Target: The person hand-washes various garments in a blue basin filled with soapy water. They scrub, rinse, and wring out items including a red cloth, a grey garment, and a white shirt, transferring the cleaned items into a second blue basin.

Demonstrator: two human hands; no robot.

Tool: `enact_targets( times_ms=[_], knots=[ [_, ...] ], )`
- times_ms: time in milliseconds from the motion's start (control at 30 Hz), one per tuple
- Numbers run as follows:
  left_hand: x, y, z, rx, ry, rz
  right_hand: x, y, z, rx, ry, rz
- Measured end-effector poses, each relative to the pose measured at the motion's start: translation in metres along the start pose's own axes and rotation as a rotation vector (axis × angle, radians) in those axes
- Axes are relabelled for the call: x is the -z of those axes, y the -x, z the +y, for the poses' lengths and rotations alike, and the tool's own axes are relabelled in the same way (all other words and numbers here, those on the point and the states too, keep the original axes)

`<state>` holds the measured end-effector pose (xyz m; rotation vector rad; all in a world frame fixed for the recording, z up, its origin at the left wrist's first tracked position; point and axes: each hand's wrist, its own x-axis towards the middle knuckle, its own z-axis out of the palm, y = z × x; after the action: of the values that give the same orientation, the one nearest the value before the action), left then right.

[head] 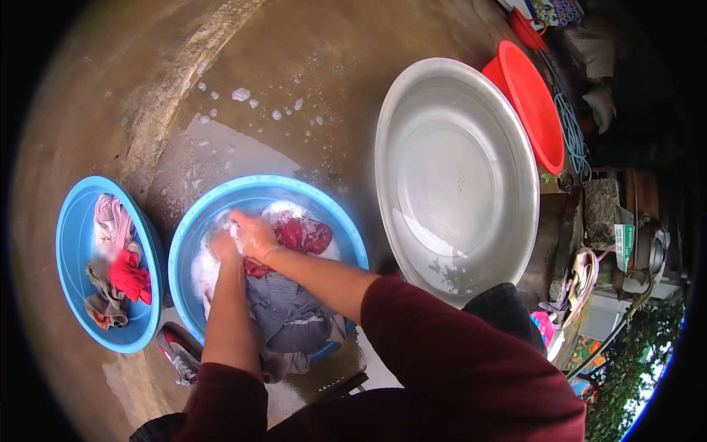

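A round blue plastic basin holds soapy water with thick white suds and wet clothes. My left hand is low in the suds at its left side, partly hidden by foam. Close beside it, my right hand is bent over the suds, its fingers blurred; what either hand grips cannot be made out. Dark red wet cloth lies right of my right hand and also shows under its wrist. A grey garment is bunched nearer me, partly over the basin's near rim.
Left stands a smaller blue basin with pink, red and brownish clothes. On the right are a large metal basin holding clear water, a red basin and a coiled blue hose. A sneaker stands between the blue basins on wet concrete.
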<state>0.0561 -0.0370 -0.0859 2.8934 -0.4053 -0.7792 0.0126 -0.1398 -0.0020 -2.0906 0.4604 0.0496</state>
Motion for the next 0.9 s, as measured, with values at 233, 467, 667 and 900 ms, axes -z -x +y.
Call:
enact_targets(
  times_ms=[233,467,667,900],
  knots=[
    [0.008,0.028,0.026,0.272,1.976,-0.114,0.007,-0.038,0.014,-0.061,0.487,-0.228],
    [0.011,0.037,0.044,0.45,1.799,-0.203,0.026,-0.005,0.009,0.163,0.427,-0.309],
    [-0.042,0.025,-0.017,-0.025,1.54,-0.172,0.008,0.024,-0.034,0.017,0.302,-0.253],
    [0.015,0.044,0.042,0.478,1.93,-0.107,0.001,-0.009,0.012,0.002,0.517,-0.223]
  ],
)
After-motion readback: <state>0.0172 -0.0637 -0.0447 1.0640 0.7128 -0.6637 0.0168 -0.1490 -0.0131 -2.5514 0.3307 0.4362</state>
